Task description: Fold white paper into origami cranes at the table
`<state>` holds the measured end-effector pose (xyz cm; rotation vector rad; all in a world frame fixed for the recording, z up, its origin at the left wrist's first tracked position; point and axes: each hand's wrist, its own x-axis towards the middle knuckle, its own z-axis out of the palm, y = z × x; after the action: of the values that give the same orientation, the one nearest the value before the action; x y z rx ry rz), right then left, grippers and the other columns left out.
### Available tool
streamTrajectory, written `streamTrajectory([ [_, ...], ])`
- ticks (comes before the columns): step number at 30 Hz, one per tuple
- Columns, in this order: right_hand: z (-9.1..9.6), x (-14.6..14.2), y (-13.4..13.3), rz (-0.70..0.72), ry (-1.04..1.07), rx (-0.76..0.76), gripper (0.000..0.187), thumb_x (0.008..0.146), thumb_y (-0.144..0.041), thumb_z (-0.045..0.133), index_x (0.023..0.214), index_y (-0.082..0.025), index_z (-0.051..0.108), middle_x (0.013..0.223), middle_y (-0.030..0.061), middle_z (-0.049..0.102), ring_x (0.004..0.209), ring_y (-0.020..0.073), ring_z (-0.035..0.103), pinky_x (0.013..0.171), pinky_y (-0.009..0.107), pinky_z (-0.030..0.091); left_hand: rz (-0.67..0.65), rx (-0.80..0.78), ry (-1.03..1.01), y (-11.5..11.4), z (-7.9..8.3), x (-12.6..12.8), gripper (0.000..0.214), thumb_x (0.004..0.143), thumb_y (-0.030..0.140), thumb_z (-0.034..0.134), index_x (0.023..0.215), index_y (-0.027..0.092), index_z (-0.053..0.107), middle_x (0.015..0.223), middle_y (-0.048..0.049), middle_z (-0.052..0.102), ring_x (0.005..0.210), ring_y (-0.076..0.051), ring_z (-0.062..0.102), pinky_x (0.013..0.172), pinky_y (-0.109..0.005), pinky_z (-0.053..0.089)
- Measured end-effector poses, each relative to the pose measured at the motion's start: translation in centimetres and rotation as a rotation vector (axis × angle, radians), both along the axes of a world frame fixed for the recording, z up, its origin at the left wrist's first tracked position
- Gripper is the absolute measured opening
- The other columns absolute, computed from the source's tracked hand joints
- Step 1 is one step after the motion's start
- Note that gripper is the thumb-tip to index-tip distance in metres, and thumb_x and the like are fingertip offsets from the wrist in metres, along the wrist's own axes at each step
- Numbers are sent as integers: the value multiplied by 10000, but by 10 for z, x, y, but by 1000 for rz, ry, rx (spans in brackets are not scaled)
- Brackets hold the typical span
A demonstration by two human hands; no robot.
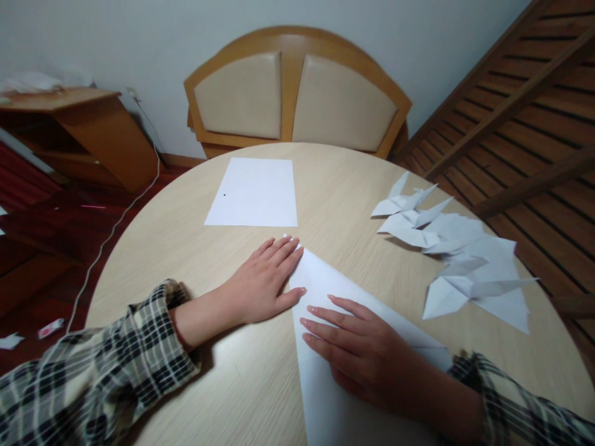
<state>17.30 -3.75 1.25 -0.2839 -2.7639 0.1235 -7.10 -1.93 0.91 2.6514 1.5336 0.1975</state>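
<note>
A white sheet of paper folded into a triangle lies on the round light-wood table right in front of me. My left hand lies flat with fingers stretched out, pressing the sheet's upper left edge near its tip. My right hand rests flat on the middle of the folded sheet, fingers straight and pointing left. Both sleeves are plaid.
A flat white sheet lies further back on the table. Several folded paper cranes are piled at the right. A wooden chair stands behind the table, a wooden cabinet at the left, and a wooden slatted frame at the right.
</note>
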Motion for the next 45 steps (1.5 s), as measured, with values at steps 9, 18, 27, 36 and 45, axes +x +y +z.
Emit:
streamTrajectory([
  [9, 1, 0, 0, 0, -12, -6, 380, 884, -83, 455, 1236, -125, 594, 1262, 87, 662, 1219, 222, 576, 1076, 489, 428, 15, -6, 18, 0, 0, 0, 707, 949, 532, 388, 1456, 41, 348, 1554, -212, 304, 1463, -294, 230, 1198, -462, 180],
  [18, 2, -1, 0, -1, -8, -7, 383, 881, -77, 454, 1234, -126, 596, 1248, 94, 670, 1211, 226, 584, 1070, 495, 435, 98, 8, -23, 2, -1, 8, 665, 979, 516, 341, 1423, 23, 391, 1525, -222, 361, 1432, -296, 310, 1187, -451, 222],
  [27, 1, -1, 0, -1, 13, -15, 370, 885, -89, 449, 1221, -140, 597, 1243, 92, 673, 1210, 213, 584, 1082, 475, 423, 141, 56, 10, 2, 0, 8, 646, 941, 521, 413, 1415, 81, 415, 1532, -190, 366, 1432, -325, 295, 1178, -498, 211],
  [36, 1, -2, -1, -4, 2, -21, 383, 880, -80, 459, 1234, -134, 595, 1248, 94, 668, 1252, 225, 555, 1069, 493, 438, 301, 89, -32, 23, 0, -15, 728, 918, 592, 438, 1364, 17, 456, 1448, -240, 450, 1363, -356, 368, 1136, -500, 290],
  [45, 2, 0, -2, 6, -11, -9, 389, 877, -89, 452, 1234, -136, 600, 1262, 101, 660, 1257, 231, 550, 1081, 488, 424, 289, 110, -136, 30, -6, -18, 641, 895, 563, 509, 1356, 118, 484, 1394, -186, 498, 1307, -340, 403, 1083, -533, 345],
])
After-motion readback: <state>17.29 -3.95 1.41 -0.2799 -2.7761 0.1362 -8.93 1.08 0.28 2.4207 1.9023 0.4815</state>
